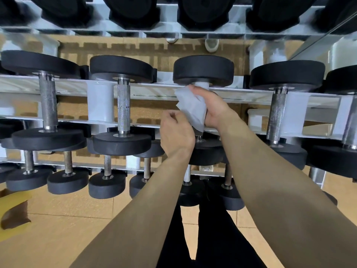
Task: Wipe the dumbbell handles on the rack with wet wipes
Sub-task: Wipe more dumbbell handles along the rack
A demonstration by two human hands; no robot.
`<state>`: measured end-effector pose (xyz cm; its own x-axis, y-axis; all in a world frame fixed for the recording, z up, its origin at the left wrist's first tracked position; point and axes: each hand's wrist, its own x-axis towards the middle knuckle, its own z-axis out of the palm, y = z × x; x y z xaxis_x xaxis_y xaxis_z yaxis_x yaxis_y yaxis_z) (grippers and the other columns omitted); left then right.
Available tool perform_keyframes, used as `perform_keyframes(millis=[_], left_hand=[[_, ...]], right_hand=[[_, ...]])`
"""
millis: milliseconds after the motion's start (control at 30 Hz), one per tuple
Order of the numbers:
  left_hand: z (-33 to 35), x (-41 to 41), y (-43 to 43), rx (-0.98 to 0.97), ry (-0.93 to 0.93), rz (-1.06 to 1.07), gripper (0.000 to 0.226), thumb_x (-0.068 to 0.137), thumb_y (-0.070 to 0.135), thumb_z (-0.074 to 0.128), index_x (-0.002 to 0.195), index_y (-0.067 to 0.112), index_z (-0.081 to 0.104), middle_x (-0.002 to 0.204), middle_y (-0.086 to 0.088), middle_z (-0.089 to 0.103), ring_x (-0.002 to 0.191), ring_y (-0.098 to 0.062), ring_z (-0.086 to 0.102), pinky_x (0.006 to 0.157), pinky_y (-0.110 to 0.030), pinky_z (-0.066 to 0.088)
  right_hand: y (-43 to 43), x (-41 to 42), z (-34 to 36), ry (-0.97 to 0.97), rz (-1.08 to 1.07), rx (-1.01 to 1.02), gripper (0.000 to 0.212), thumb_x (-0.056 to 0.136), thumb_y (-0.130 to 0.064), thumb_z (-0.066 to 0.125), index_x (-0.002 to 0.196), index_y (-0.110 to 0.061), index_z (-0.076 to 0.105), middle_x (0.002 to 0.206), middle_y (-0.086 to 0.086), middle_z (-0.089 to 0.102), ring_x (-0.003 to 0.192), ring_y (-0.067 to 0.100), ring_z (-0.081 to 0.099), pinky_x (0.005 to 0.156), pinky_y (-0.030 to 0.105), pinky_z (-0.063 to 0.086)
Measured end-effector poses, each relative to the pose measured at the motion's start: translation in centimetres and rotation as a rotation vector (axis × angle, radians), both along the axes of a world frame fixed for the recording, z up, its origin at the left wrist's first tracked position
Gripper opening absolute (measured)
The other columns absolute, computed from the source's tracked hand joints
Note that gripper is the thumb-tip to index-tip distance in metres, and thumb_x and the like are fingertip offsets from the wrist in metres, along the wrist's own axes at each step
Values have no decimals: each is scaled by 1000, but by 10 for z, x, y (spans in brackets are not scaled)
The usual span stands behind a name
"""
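A white wet wipe [191,107] is wrapped around the handle of a black dumbbell [203,70] on the middle shelf of the white rack [100,101]. My right hand [211,107] grips the wipe and the handle from the right side. My left hand [176,135] sits just left of the handle with curled fingers at the wipe's lower edge; whether it pinches the wipe is unclear. The handle itself is hidden under the wipe and hands. Bare knurled steel handles [123,107] show on the neighbouring dumbbells.
More black dumbbells fill the shelf above [135,10] and the lower shelf [67,182]. A dumbbell stands at the right of mine [278,113]. My dark trouser legs [202,238] stand on tan floor tiles. A yellow and brown object [13,207] lies at the left edge.
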<state>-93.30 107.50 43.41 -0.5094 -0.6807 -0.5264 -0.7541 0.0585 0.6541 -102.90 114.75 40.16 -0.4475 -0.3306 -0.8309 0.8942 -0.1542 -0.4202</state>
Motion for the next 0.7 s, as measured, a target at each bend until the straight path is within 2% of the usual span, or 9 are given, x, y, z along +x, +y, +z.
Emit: perform_keyframes(millis=[100,233,300,433,533,600,700], left_hand=[[2,0,0,6,1,-5,12,102,31,40,97,28,50,85,16,55,74,-4,50,73,-32,33],[4,0,0,-3,6,-3,14,104,33,37,97,29,49,100,5,61,89,-18,53,77,-34,35],[4,0,0,10,4,-5,14,105,34,36,99,30,48,104,4,61,93,-19,52,79,-34,35],[4,-1,-1,32,-26,0,15,105,39,35,101,31,48,104,5,60,92,-20,52,81,-36,38],[5,-1,-1,29,-41,-19,15,104,41,35,101,31,47,106,4,62,92,-20,53,81,-37,38],[5,-2,-2,29,-54,-20,16,104,41,35,103,31,46,101,4,61,92,-22,54,81,-38,38],[3,-2,-2,25,-51,-21,13,104,39,35,104,30,45,98,5,60,93,-23,55,81,-39,39]], right_hand=[[0,4,-5,-7,-24,-45,36,90,-35,73,115,-9,73,105,13,76,92,26,73,101,40,51],[8,24,-8,48,70,8,43,91,-28,72,124,-1,66,118,21,72,101,30,71,92,40,57],[16,34,-8,87,168,77,32,92,-19,72,116,2,67,109,19,75,98,29,73,85,37,60],[17,37,3,184,248,238,28,90,-15,75,112,0,69,101,16,77,95,28,75,88,39,60],[9,24,9,229,138,307,27,87,-20,79,105,-2,69,91,10,77,82,22,76,78,34,62],[1,11,10,211,12,273,30,85,-19,81,106,-3,67,86,7,75,77,21,75,73,34,61],[-5,-2,5,151,-89,157,50,77,-23,87,119,-8,66,102,9,74,98,29,74,89,43,59]])
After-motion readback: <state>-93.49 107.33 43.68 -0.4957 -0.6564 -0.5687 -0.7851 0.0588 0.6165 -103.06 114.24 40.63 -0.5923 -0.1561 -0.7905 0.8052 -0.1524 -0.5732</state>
